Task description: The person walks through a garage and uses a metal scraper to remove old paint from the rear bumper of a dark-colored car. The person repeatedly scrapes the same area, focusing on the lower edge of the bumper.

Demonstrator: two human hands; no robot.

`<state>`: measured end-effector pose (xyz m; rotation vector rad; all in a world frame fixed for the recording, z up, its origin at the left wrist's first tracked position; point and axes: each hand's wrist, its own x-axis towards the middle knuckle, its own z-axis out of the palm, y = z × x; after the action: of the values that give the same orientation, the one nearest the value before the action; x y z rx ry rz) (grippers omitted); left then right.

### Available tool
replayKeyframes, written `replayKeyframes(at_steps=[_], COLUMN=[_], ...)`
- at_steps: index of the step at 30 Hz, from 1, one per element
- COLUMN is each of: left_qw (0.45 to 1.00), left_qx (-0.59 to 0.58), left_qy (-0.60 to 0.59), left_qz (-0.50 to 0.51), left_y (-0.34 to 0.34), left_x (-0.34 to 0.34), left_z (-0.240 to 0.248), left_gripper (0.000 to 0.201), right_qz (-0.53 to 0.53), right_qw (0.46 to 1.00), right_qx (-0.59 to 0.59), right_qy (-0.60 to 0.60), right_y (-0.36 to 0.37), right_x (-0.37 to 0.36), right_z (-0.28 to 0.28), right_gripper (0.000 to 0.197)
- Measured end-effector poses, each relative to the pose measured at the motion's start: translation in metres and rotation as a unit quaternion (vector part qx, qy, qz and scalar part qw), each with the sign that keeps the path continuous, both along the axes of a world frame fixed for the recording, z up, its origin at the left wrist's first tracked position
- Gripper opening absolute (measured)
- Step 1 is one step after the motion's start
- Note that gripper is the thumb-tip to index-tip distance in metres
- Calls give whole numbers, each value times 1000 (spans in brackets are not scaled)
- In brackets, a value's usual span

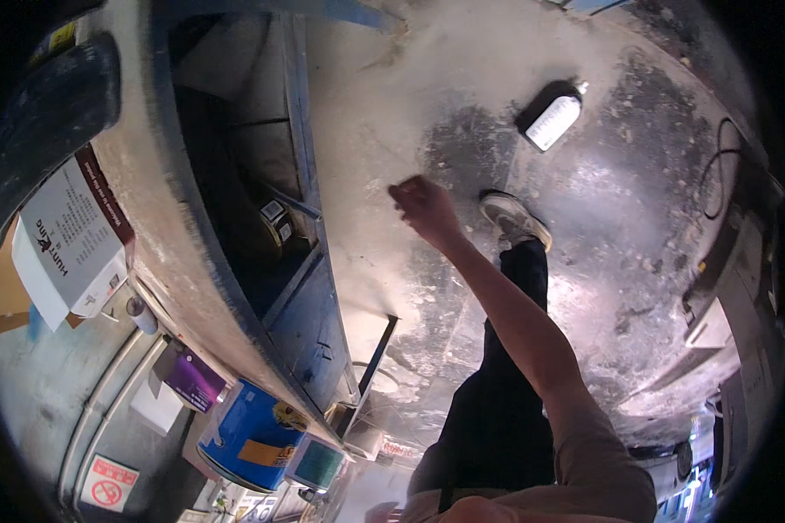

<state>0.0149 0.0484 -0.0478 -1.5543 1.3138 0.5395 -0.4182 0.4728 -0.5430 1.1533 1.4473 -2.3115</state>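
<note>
White, plastic-looking, nozzle-topped bottle (553, 123) could be kicked by the beige shoe (515, 217) if a step is misjudged; bare right hand (425, 210) is blurred, grip cannot be told.

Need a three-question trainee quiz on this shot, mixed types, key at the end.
1. Which thing is on the floor near the shoe?
A) a bucket
B) a white bottle
C) a broom

2. True or false: the right hand is gripping the white bottle.

3. What is the main colour of the large container with the orange patch, at the lower left of the picture?

Key:
1. B
2. False; the right hand is apart from it.
3. Blue
</note>
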Motion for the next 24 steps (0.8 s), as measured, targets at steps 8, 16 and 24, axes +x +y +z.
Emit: replayKeyframes(at_steps=[8, 16, 24], left_qw=[997, 999, 998], left_qx=[29, 12, 7], left_qy=[34, 7, 12], left_qz=[-59, -51, -67], left_y=[-11, 0, 16], left_x=[-6, 22, 15], left_z=[0, -12, -57], left_gripper=[56, 65, 56], right_qz=[64, -10, -3], right_qw=[997, 984, 980], right_qx=[7, 19, 66], right_qy=[-37, 177, 188], right_y=[2, -17, -54], right_x=[63, -12, -59], right_z=[-39, 49, 77], right_gripper=[24, 22, 26])
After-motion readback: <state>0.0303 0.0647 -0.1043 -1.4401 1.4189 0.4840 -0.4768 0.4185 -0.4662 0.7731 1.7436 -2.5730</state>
